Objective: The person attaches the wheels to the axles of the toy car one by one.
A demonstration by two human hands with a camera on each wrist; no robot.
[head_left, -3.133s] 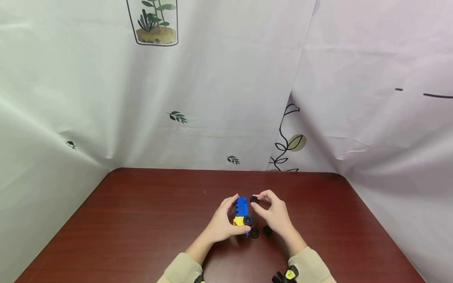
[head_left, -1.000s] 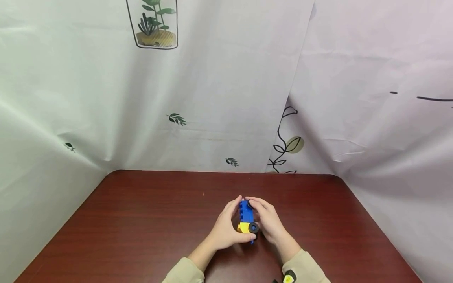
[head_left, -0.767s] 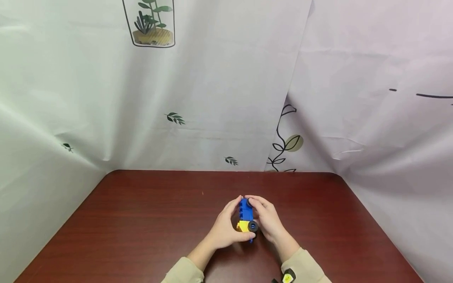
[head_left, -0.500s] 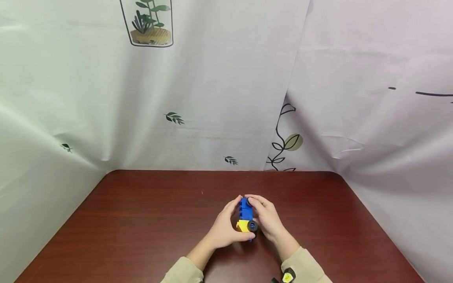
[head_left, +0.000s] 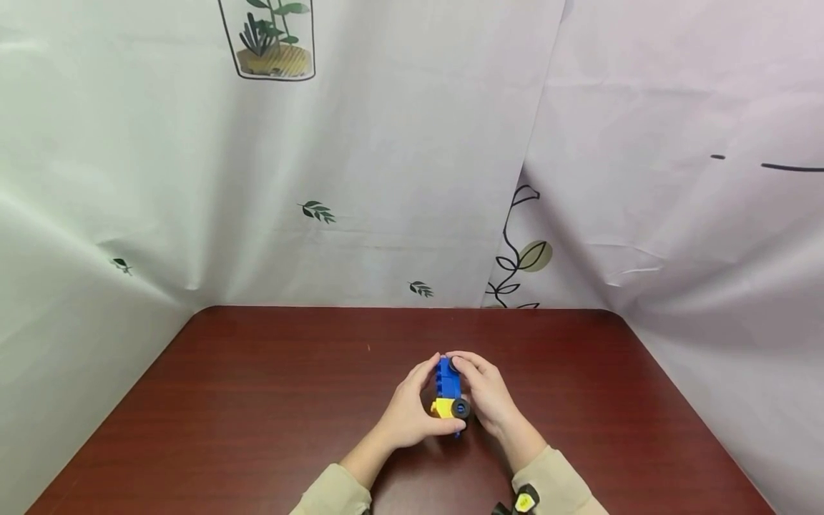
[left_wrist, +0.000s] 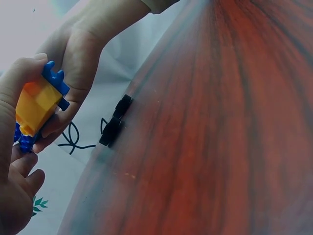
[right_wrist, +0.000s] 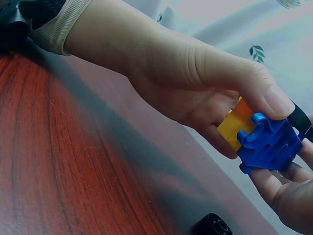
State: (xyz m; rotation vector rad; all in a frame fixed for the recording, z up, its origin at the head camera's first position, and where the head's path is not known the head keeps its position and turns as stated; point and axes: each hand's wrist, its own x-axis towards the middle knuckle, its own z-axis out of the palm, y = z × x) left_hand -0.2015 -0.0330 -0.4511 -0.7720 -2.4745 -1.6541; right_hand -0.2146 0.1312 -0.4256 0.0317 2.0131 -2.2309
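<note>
- Moved in since the earlier frame: right hand (head_left: 488, 393), pinching a round black plastic wheel (right_wrist: 300, 119).
- I see the blue-and-yellow plastic brick vehicle (head_left: 448, 386) gripped lengthwise by the left hand (head_left: 408, 413), wheel at its fingertip end.

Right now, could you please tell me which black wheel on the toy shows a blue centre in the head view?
The wheel beside the yellow block; the far wheel, partly covered by the right hand, shows no blue centre.
</note>
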